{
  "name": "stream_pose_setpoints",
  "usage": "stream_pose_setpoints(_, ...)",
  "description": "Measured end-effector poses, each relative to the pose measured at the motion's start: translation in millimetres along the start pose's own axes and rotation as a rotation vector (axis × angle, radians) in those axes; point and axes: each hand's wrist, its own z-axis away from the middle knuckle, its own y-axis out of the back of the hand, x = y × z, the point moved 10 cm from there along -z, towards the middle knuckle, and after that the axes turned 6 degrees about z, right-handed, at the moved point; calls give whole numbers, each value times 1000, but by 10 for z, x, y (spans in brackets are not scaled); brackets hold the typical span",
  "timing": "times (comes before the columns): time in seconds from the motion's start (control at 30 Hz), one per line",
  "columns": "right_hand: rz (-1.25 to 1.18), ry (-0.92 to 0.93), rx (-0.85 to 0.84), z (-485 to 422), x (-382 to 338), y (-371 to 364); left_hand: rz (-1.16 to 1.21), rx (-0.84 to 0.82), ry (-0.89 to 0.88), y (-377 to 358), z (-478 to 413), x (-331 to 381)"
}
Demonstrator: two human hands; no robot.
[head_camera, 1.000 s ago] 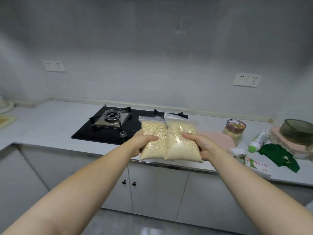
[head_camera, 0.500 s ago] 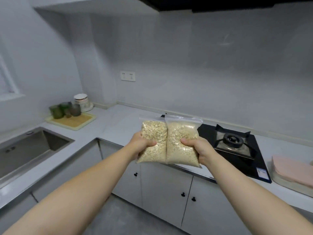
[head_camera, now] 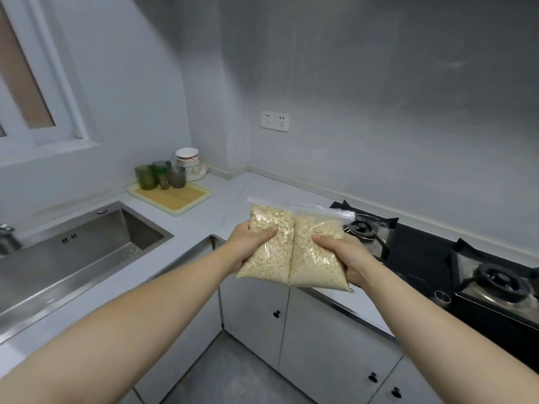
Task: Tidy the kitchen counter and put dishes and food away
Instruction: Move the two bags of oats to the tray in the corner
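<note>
Both hands are closed on food: the left hand (head_camera: 250, 243) grips one clear zip bag of oats (head_camera: 269, 243) and the right hand (head_camera: 347, 259) grips a second bag (head_camera: 316, 258), the two pressed side by side in mid-air, clear of the counter (head_camera: 233, 196) edge and above the cabinet doors (head_camera: 253, 313). Judged step: carrying food to storage, with no destination yet evident. The next move calls for a free hand to open a door, so one bag would have to be set down or both taken in one grip. Count: two bags; two burners (head_camera: 363, 227) on the hob right of the hands; one sink (head_camera: 78, 243) to the left; beyond it one tray (head_camera: 175, 196) bearing three dark-tinted glasses (head_camera: 159, 176), with stacked bowls (head_camera: 188, 161) behind, number unclear.
</note>
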Motion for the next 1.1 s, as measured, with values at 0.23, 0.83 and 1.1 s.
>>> stream_pose_setpoints(0.23,75,46,-89,-1256,-272,-624,15,150,-11,660,-935,144)
stream_pose_setpoints(0.83,319,107,-179,-3426,-477,-2214,82,446,67,2379,-2413,11)
stream_pose_setpoints(1.1,496,120,-149,-4359,-451,-3175,55,532,146,3533,-3077,60)
